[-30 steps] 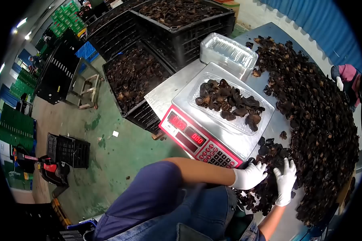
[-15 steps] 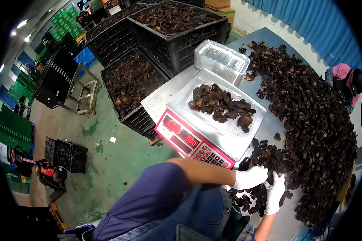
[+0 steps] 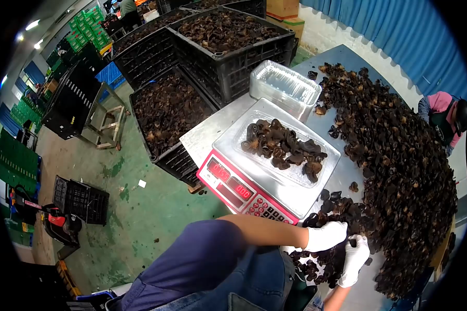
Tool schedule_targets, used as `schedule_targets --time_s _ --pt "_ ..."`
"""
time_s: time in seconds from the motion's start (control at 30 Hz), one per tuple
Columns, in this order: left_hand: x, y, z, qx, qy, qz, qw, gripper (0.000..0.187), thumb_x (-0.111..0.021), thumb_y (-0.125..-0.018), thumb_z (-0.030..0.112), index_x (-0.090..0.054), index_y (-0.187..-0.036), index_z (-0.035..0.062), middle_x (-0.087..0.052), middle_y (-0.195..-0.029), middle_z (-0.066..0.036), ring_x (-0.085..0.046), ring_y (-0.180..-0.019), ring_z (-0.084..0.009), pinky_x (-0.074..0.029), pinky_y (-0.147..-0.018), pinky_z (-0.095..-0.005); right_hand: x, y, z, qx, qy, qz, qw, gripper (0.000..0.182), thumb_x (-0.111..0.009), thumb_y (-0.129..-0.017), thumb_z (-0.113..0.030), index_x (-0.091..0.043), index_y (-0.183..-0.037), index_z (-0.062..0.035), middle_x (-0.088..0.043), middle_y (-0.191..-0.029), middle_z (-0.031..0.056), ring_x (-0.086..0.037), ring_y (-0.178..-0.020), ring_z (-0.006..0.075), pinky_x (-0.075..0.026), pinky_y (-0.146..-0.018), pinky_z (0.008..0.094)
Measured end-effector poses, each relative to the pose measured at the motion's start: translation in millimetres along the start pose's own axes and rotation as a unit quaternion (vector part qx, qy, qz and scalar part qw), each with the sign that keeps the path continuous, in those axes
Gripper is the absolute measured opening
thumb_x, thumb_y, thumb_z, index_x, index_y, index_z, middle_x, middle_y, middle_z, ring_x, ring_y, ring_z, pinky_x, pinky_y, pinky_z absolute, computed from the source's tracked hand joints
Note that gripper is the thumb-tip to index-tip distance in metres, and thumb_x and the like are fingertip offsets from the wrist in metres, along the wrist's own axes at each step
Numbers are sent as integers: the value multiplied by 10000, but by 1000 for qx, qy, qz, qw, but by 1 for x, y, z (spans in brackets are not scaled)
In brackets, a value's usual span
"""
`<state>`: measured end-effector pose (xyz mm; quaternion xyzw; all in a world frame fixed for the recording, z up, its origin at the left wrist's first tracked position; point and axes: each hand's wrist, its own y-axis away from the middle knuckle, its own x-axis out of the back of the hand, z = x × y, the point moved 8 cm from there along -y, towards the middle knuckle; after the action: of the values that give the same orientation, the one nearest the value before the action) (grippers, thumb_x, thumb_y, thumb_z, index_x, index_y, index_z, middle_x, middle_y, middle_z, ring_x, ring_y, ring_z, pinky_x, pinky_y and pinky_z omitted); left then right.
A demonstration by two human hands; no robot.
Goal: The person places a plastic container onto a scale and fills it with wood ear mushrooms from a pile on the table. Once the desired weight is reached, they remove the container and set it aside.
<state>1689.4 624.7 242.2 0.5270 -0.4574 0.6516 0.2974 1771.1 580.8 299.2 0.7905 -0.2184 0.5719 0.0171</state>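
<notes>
Both hands wear white gloves over a small heap of dark wood ear mushrooms (image 3: 342, 207) on the metal table. My left hand (image 3: 326, 236) is closed at the heap's edge; what its fingertips hold, if anything, is hidden. Just beside it, my right hand (image 3: 356, 258) pinches a dark wood ear mushroom (image 3: 353, 242) between curled fingers. Behind my left hand stands a red-and-white digital scale (image 3: 233, 187) with lit red digits. On its steel plate sits a clear plastic tray (image 3: 249, 158) partly filled with wood ear mushrooms (image 3: 283, 145).
A stack of clear trays (image 3: 285, 85) stands behind the scale. A large mound of wood ear mushrooms (image 3: 404, 186) spreads along the right side. Black crates (image 3: 233, 72) full of them stand beyond the table. Across the table is another person (image 3: 443, 116).
My right hand has drawn slightly down, its fingers now curled round a mushroom piece. My left hand stays at the heap, its fingers more closed. The view has shifted slightly.
</notes>
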Motion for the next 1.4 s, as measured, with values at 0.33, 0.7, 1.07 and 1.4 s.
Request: schedule_targets --time_s 0.33,0.7,1.07,1.4 --pt "192 74 -184 125 674 211 697 158 -587 -840 40 -560 -995 23 -528 -897 -145 -594 -792 -285 -517 -714 -376 42 -75 -137 132 -196 47 970 189 -690 -714 74 -643 -865 -29 -648 -841 92 -647 -769 236 -507 -734 312" --pt "214 129 -287 179 172 114 962 533 -746 -765 207 -617 -1262 63 -611 -1257 -123 -540 -1186 -312 -431 -1023 -405 -45 -133 -267 260 -159 -96 948 289 -781 -699 -142 -691 -970 -99 -628 -1071 93 -633 -975 271 -513 -824 353" --pt "213 196 -307 301 125 167 930 358 -802 -708 150 -696 -1043 81 -635 -1090 -74 -568 -1061 -274 -468 -928 -379 -27 -123 -260 247 -157 -48 955 471 -842 -635 -180 -643 -1058 -125 -579 -1250 120 -547 -1161 308 -430 -982 411" --pt "192 186 -319 308 177 174 918 341 -756 -746 115 -659 -1066 50 -629 -991 -88 -600 -981 -285 -502 -870 -369 -58 -103 -361 403 -130 22 906 597 -783 -709 -330 -595 -1233 -114 -574 -1251 116 -507 -1227 288 -360 -1003 445"
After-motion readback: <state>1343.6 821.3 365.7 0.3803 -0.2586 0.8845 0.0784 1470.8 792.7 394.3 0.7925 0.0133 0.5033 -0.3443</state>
